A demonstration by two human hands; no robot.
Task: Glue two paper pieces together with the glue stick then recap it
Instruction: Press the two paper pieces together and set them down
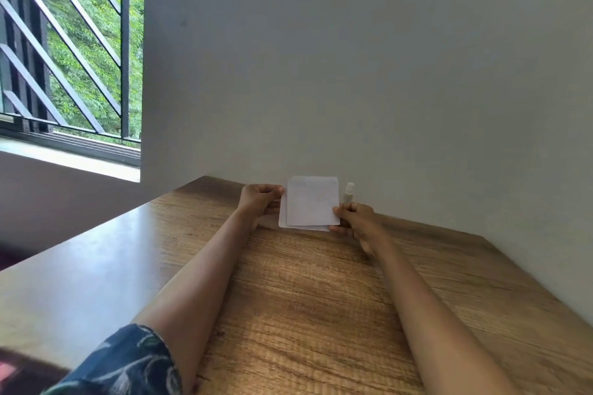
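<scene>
Two white paper pieces [312, 202] are held together above the far end of the wooden table, the front one slightly offset over the back one. My left hand [259, 200] pinches their upper left edge. My right hand [354, 218] grips the lower right corner. A small pale glue stick [348, 192] stands upright by the wall just behind my right hand, its white cap on top. Whether the papers touch the table I cannot tell.
The wooden table [305, 298] runs from me to a plain grey wall [353, 74] at the back and right. A barred window [70, 51] with trees beyond is at the left. My patterned sleeve [122, 365] shows at the bottom left.
</scene>
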